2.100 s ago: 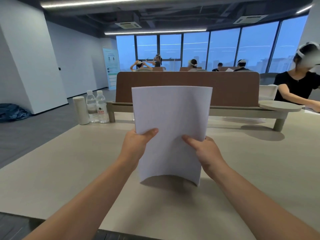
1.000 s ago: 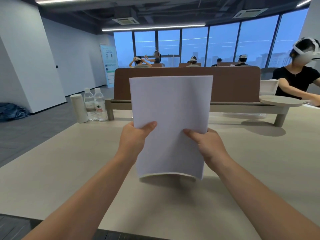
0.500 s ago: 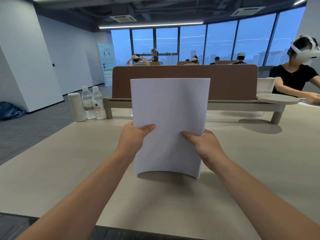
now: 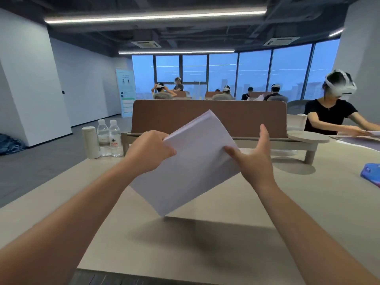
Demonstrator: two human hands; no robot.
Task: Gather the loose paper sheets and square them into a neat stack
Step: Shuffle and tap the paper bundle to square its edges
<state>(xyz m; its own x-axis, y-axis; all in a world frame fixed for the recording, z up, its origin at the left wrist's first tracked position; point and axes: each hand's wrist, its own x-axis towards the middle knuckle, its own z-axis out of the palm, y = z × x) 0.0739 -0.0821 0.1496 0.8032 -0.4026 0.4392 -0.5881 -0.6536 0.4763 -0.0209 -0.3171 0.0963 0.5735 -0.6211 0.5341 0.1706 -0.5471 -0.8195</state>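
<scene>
Head view, beige table (image 4: 267, 233), office windows (image 4: 222, 75) behind, left hand (image 4: 150, 150) gripping paper stack (image 4: 195, 165), right hand (image 4: 255, 159) flat against it

Bare worktop (image 4: 205, 249) stretches wide to both sides of the tilted paper stack (image 4: 195, 167), which is held by the left hand (image 4: 150, 151) and right hand (image 4: 253, 159). Its lowest corner is on or just above the surface. Ahead, a brown divider panel (image 4: 205, 118) walls off the far side. Two water bottles (image 4: 110, 138) and a white flask (image 4: 90, 142) crowd the far left. A blue phone (image 4: 372, 173) lies at the right.
</scene>
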